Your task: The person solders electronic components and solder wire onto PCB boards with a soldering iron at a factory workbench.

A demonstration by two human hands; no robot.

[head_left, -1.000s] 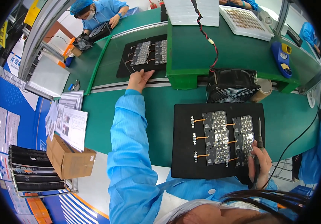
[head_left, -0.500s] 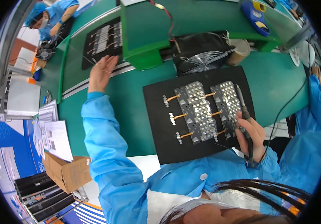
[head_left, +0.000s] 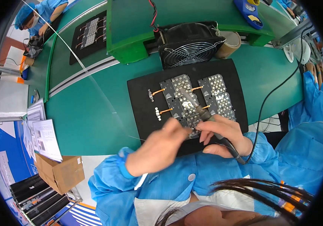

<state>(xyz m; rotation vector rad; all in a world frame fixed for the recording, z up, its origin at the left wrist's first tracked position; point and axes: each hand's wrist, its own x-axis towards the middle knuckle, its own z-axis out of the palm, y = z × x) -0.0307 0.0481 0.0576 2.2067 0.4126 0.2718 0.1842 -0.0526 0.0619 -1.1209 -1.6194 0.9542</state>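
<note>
Green bench: soldering iron in closed right hand could, if dipped, scorch boards just ahead; left hand blurred, hold unclear.

Circuit boards look glossy, the mat matt, the fan guard metallic.
</note>
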